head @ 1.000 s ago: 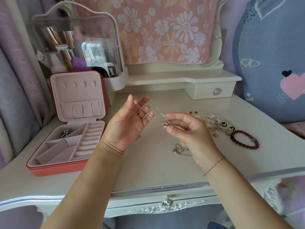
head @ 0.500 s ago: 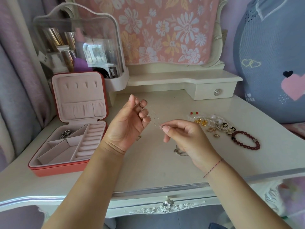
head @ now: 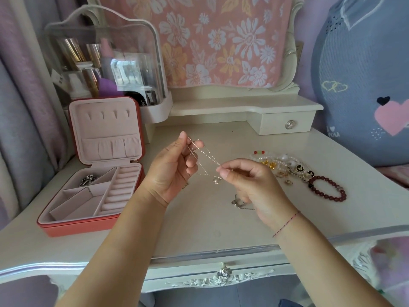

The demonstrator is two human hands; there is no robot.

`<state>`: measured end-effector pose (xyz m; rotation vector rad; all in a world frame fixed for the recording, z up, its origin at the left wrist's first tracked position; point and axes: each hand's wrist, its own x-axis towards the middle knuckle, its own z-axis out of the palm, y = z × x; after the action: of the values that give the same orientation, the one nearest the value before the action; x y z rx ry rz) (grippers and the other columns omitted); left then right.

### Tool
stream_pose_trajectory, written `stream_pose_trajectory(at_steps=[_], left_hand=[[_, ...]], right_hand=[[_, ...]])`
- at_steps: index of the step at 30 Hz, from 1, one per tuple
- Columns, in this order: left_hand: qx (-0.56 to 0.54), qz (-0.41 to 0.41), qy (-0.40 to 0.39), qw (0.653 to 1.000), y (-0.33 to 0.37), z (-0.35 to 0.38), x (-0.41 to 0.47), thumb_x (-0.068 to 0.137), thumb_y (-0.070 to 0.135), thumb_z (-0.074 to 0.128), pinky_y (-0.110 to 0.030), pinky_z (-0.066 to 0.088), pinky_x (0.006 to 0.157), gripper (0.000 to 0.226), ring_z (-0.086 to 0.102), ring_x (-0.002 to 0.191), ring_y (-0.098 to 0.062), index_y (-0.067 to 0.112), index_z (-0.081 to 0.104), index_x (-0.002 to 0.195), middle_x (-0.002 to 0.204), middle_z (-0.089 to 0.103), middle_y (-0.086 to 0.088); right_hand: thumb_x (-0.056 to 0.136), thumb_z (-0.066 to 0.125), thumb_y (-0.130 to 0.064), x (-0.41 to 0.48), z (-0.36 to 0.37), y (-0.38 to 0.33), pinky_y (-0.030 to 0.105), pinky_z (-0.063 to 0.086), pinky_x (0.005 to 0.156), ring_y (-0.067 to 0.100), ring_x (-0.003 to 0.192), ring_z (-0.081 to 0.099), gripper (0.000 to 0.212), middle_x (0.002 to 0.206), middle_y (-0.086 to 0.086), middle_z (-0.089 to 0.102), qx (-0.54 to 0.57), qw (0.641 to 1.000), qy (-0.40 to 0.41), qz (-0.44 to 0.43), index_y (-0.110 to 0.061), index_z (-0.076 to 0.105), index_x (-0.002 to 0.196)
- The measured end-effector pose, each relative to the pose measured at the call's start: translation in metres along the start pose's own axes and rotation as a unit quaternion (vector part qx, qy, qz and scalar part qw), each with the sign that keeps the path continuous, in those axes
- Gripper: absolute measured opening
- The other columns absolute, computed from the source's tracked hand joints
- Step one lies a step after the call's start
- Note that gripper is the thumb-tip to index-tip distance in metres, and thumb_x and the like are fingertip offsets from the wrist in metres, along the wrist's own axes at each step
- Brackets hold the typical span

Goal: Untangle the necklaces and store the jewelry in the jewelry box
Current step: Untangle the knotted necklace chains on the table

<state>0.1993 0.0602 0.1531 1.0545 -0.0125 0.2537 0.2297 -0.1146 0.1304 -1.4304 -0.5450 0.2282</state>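
A thin silver necklace chain (head: 204, 155) stretches in the air between my two hands above the dressing table. My left hand (head: 171, 171) holds it looped around the thumb and curled fingers. My right hand (head: 247, 182) pinches the other end between thumb and forefinger, and a small round pendant (head: 217, 180) hangs just below that pinch. The open red jewelry box (head: 93, 196) with pink lining stands at the left, a silver piece (head: 88, 179) in its back compartment. Another silver chain (head: 239, 203) lies on the table, partly hidden under my right hand.
A pile of pearl and bead jewelry (head: 283, 163) and a dark red bead bracelet (head: 327, 188) lie at the right. A clear cosmetics case (head: 106, 63) stands behind the box. A small drawer (head: 287, 125) sits at the back, a large cushion (head: 363, 85) at the right.
My right hand has drawn the chain out and down, so the pendant now hangs free below its fingertips. My left hand's fingers curled tighter round the chain.
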Motion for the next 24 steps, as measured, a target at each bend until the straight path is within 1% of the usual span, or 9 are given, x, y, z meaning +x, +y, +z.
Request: stream_pose_trajectory(at_steps=[3,6,8,10,12,14,16,20,24], left_hand=[[0.031,0.008,0.006,0.999,-0.0006,0.0007,-0.0008,0.098,0.029,0.045,-0.017,0.039,0.046,0.026,0.044,0.05,-0.007,0.017,0.051,0.076,0.066,0.059,0.004],[0.047,0.007,0.004,0.999,-0.0027,0.0005,-0.0007,0.097,0.03,0.045,-0.02,0.047,0.06,0.025,0.049,0.059,-0.01,0.017,0.05,0.077,0.06,0.056,0.004],[0.047,0.009,0.003,0.999,-0.0029,0.0008,-0.0003,0.096,0.032,0.044,-0.023,0.046,0.072,0.024,0.055,0.066,-0.009,0.018,0.05,0.078,0.059,0.06,0.006],[0.021,0.015,-0.006,1.0,-0.0018,0.0004,0.0,0.093,0.035,0.044,-0.026,0.043,0.077,0.022,0.059,0.071,-0.008,0.021,0.049,0.077,0.059,0.062,0.009],[-0.038,0.015,-0.024,0.999,-0.0001,-0.0001,-0.0003,0.095,0.034,0.042,-0.024,0.047,0.077,0.024,0.062,0.069,-0.007,0.021,0.05,0.076,0.065,0.067,0.009],[-0.09,0.005,-0.042,0.995,0.0014,-0.0006,-0.0007,0.094,0.033,0.042,-0.023,0.054,0.073,0.032,0.066,0.068,-0.007,0.021,0.057,0.069,0.079,0.074,0.005],[-0.113,-0.009,-0.058,0.992,0.0024,0.0003,-0.0019,0.092,0.033,0.041,-0.023,0.057,0.071,0.039,0.069,0.069,-0.007,0.022,0.062,0.061,0.09,0.076,0.001],[-0.124,-0.025,-0.066,0.99,0.0039,0.001,-0.0032,0.096,0.031,0.035,-0.025,0.059,0.069,0.045,0.072,0.073,-0.01,0.02,0.061,0.061,0.099,0.076,-0.003],[-0.128,-0.029,-0.069,0.989,0.004,-0.0008,-0.0027,0.098,0.031,0.033,-0.026,0.059,0.069,0.04,0.073,0.075,-0.011,0.018,0.056,0.068,0.104,0.075,-0.005]], right_hand=[[0.083,0.069,-0.011,0.003,-0.0037,-0.0008,0.016,0.02,0.041,0.006,0.039,0.022,0.002,0.049,-0.012,0.045,0.051,0.998,0.026,-0.01,-0.013,0.07,0.083],[0.075,0.072,-0.022,0.0054,-0.0048,0.0004,0.018,0.019,0.041,0.007,0.043,0.021,0.003,0.068,0.004,0.045,0.082,0.996,0.04,-0.001,-0.02,0.07,0.076],[0.08,0.07,-0.019,0.0062,-0.0051,0.0022,0.018,0.019,0.041,0.006,0.041,0.022,0.006,0.077,0.008,0.053,0.085,0.995,0.051,0.005,-0.016,0.065,0.078],[0.09,0.062,-0.01,0.0054,-0.0044,0.0032,0.016,0.019,0.039,0.005,0.038,0.022,0.007,0.075,0.005,0.063,0.074,0.996,0.052,0.0,-0.011,0.061,0.083],[0.093,0.057,-0.005,0.004,-0.003,0.0027,0.016,0.021,0.036,0.004,0.035,0.024,0.007,0.068,0.007,0.063,0.055,0.997,0.053,-0.009,-0.009,0.059,0.088],[0.092,0.055,0.0,0.0033,-0.0021,0.002,0.011,0.025,0.037,0.001,0.033,0.034,0.01,0.068,0.015,0.057,0.036,0.998,0.055,-0.015,-0.01,0.056,0.091],[0.092,0.054,0.002,0.003,-0.0016,0.002,0.011,0.025,0.038,0.0,0.034,0.039,0.015,0.067,0.016,0.054,0.011,0.999,0.045,-0.023,-0.013,0.056,0.091],[0.094,0.053,-0.002,0.001,0.0013,0.0024,0.011,0.023,0.04,0.002,0.037,0.031,0.027,0.06,0.002,0.052,-0.033,0.998,0.019,-0.039,-0.02,0.071,0.086],[0.091,0.05,-0.002,0.0009,0.0008,-0.0004,0.018,0.016,0.04,0.008,0.04,0.021,0.031,0.06,-0.002,0.05,0.006,1.0,-0.008,0.0,-0.017,0.076,0.084]])
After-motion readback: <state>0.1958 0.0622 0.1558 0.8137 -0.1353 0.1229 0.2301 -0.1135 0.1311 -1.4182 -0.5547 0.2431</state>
